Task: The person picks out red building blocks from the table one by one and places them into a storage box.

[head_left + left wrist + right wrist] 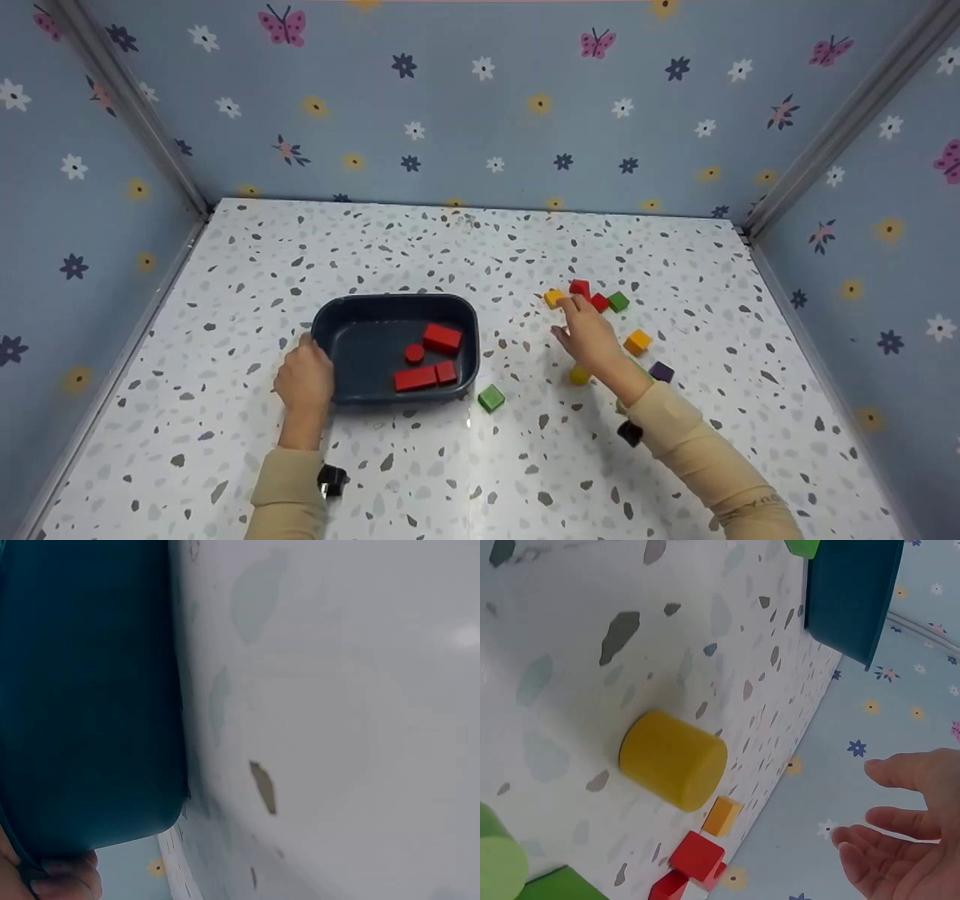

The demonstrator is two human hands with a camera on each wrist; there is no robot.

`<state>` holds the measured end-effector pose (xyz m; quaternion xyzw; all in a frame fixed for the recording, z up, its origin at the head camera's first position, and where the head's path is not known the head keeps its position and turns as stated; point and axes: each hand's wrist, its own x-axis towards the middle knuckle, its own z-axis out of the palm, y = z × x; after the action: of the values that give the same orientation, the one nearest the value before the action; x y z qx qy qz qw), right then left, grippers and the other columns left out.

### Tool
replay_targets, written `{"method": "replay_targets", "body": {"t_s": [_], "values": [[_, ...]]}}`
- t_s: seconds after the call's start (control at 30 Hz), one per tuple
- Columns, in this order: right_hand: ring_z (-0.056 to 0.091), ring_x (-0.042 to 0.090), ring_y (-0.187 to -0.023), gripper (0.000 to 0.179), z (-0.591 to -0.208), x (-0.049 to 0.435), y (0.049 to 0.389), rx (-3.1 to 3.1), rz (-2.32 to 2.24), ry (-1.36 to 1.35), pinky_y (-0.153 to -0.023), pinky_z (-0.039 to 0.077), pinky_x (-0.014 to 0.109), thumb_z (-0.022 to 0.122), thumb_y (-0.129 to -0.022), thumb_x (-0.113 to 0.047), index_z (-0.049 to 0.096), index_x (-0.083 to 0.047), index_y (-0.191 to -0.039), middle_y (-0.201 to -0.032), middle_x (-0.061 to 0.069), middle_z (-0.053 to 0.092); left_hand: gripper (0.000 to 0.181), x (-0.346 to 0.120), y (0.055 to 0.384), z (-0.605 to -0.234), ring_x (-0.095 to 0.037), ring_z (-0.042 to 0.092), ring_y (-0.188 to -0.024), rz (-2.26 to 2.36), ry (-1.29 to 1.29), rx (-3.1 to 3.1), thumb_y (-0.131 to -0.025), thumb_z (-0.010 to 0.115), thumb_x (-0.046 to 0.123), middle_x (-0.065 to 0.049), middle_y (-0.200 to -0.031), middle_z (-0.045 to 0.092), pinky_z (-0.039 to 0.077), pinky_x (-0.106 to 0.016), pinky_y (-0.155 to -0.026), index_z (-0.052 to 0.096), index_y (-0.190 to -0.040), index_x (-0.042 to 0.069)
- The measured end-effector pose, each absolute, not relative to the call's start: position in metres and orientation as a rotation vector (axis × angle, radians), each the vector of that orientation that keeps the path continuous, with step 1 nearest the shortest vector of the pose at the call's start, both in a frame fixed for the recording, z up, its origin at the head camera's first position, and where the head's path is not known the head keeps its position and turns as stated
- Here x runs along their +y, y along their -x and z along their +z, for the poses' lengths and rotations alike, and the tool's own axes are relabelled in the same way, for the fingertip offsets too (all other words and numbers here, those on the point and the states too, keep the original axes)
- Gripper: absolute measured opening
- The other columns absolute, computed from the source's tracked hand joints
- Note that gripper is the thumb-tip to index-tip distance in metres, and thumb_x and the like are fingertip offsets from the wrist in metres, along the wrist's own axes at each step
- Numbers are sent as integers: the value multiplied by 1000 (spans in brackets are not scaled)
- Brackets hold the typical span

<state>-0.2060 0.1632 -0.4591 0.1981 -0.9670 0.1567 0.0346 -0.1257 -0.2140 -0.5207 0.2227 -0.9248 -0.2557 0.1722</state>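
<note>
four red pieces (442,338) lie inside the dark tray (364,349), pinched at its edge by the left hand (304,373); other red pieces (580,288) remain on the table (420,465), near the right hand (592,337), its fingers parted and empty. i can't tell what the right sleeve (679,427) hides.

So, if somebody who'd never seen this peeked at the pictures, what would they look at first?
Probably the dark blue tray, left of the table's middle, with four red blocks in its right half and the left hand gripping its left side. Next, perhaps, the colourful loose blocks farther right, near the right hand. In the right wrist view, the yellow cylinder looks biggest, near the centre.
</note>
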Motion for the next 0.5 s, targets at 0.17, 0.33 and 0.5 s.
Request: {"method": "replay_targets", "body": {"t_s": [0.17, 0.33, 0.5], "values": [[54, 27, -81, 46, -459, 173, 217, -2992, 459, -585, -76, 47, 37, 68, -78, -11, 47, 4, -116, -103, 19, 49, 22, -213, 126, -521, -50, 55, -67, -720, -637, -2615, -91, 41, 9, -32, -81, 58, 39, -57, -54, 53, -101, -6], [54, 30, -80, 45, -462, 179, 230, -2996, 429, -520, -74, 47, 39, 70, -76, -11, 47, 5, -111, -97, 21, 49, 22, -213, 126, -522, -50, 55, -62, -706, -612, -2597, -91, 39, 8, -33, -76, 57, 39, -56, -50, 54, -97, -7], [54, 33, -87, 49, -465, 182, 243, -3115, 401, -367, -78, 46, 41, 68, -78, -15, 43, 6, -115, -103, 23, 47, 23, -215, 126, -522, -49, 55, -62, -705, -602, -2592, -91, 39, 8, -32, -76, 57, 39, -56, -50, 54, -98, -8]]}}
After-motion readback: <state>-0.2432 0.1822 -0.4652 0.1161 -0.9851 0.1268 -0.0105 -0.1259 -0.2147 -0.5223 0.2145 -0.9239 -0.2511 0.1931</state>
